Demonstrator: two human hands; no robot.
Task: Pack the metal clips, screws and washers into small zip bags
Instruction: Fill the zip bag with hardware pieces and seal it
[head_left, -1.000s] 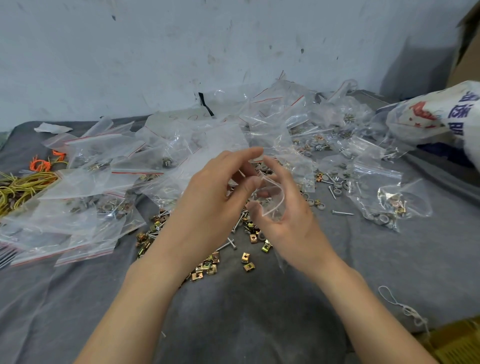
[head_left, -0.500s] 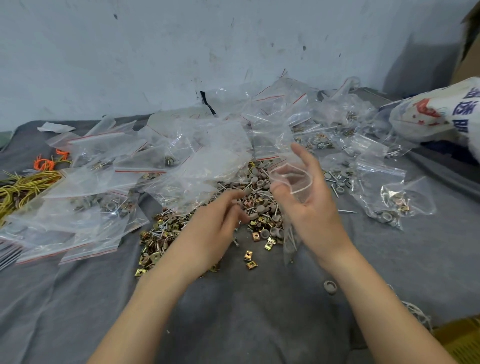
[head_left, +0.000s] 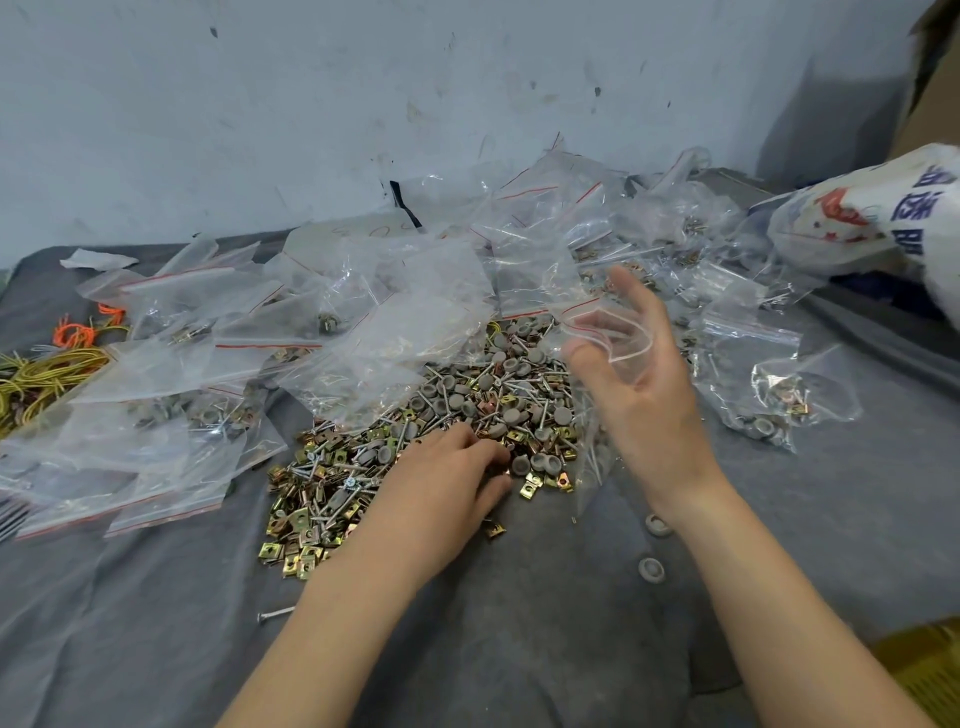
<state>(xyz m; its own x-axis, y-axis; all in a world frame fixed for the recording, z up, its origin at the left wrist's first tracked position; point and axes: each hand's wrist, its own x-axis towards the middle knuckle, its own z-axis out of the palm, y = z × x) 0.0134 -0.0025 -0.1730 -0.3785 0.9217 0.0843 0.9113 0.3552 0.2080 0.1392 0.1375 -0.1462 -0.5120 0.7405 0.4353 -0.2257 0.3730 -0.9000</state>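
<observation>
Here, in the head view, the left hand (head_left: 447, 467) lies palm-down on the pile (head_left: 415, 441) of brass clips (head_left: 296, 525), screws (head_left: 332, 483) and grey washers (head_left: 511, 415). Its fingers curl into the pieces, and I cannot tell whether they pinch anything. Just right of the pile, the right hand (head_left: 641, 379) holds a small zip bag (head_left: 605, 332) up, thumb and fingers spreading its mouth. The step looks like gathering one set. It would go best by picking a few pieces cleanly, keeping the mouth wide and low over the pile, and dropping them straight in. Filled bags (head_left: 156, 395) crowd the pile's left and far sides, and one overlaps its edge, hiding pieces. Two stray washers (head_left: 651, 569) and a loose screw (head_left: 275, 616) lie on the grey cloth (head_left: 519, 649) nearer than the pile. Yellow wires (head_left: 41, 374) lie far left of the pile and a white sack (head_left: 872, 218) far right.
</observation>
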